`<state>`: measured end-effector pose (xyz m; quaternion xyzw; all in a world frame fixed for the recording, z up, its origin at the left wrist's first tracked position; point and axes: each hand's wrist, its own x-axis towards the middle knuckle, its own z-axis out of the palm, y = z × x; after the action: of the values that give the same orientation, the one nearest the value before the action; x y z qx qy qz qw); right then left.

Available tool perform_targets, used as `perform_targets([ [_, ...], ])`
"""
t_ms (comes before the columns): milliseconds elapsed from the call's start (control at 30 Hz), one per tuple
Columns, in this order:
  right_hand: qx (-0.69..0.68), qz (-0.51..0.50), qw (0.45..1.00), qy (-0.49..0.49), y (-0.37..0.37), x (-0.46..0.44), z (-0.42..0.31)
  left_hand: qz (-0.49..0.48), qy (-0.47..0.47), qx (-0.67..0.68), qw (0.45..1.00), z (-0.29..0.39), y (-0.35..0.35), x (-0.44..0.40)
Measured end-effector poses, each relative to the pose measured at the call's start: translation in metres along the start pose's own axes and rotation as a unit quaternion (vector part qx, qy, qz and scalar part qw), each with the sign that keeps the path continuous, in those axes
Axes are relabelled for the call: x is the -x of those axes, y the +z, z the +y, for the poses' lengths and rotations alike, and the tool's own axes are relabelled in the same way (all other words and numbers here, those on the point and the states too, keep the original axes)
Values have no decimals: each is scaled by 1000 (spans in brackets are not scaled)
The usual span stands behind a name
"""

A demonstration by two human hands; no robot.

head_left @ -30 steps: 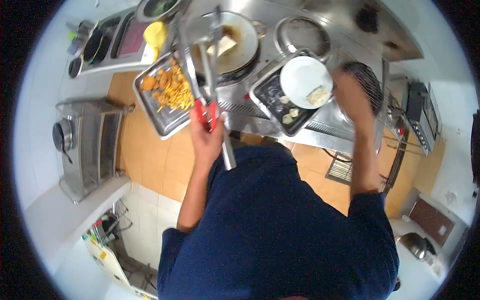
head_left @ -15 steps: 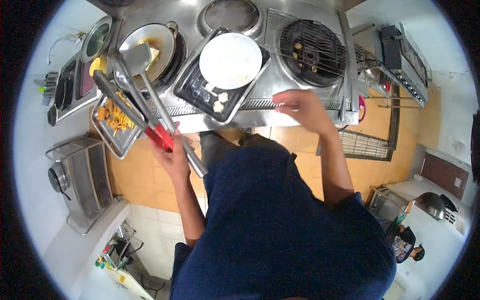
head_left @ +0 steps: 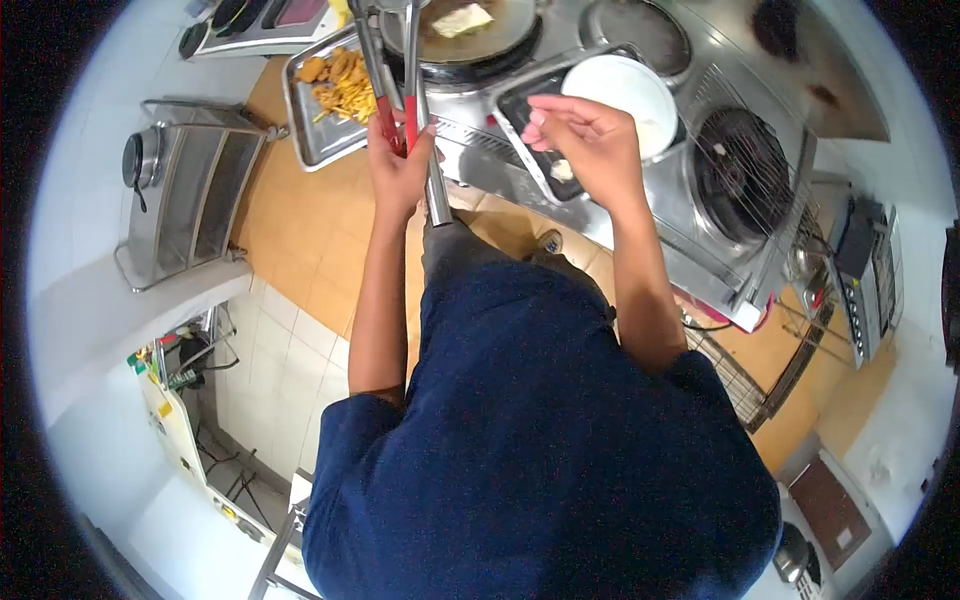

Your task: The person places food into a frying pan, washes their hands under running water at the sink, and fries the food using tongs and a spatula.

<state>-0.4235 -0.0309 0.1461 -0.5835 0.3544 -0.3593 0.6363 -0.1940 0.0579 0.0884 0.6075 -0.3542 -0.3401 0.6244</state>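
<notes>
My left hand (head_left: 398, 180) is closed around red-handled tongs (head_left: 410, 120) and the long steel handle of a turner (head_left: 437, 200). Their far ends reach toward the top edge of the view, where the turner's blade is largely cut off. Beyond them a pan (head_left: 500, 48) holds a pale yellow piece of food (head_left: 462, 20). My right hand (head_left: 595, 145) hovers over a dark tray (head_left: 515, 110), its fingers loosely curled, nothing visible in them. A white plate (head_left: 625, 85) rests on that tray, with a whitish food bit (head_left: 562, 170) beside it.
A metal tray (head_left: 305, 135) of fries and fried pieces sits left of the tongs. To the right, a wire grate (head_left: 775, 150) covers a round black burner (head_left: 735, 165). A round metal lid-like disc (head_left: 640, 35) lies behind the plate. A wheeled rack (head_left: 195, 200) stands at left.
The view has turned and shifted, so the stove sits higher. My left hand still holds the tongs and turner. My right hand has moved from the counter's front edge to above the dark tray.
</notes>
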Motion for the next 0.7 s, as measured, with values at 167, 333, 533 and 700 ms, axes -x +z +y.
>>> perform_targets([
  [167, 50, 3, 998, 34, 74, -46, 9, -11, -52, 43, 998, 31, -80, -38],
  [333, 106, -5, 994, -8, 207, -136, 28, -62, -53, 86, 993, 44, -209, -85],
  [533, 211, -16, 974, -81, 347, -254, 62, -53, -80, 16, 995, 51, -352, -131],
  [700, 180, -18, 969, -169, 405, -363, 95, -21, -125, -4, 992, 50, -419, -185],
])
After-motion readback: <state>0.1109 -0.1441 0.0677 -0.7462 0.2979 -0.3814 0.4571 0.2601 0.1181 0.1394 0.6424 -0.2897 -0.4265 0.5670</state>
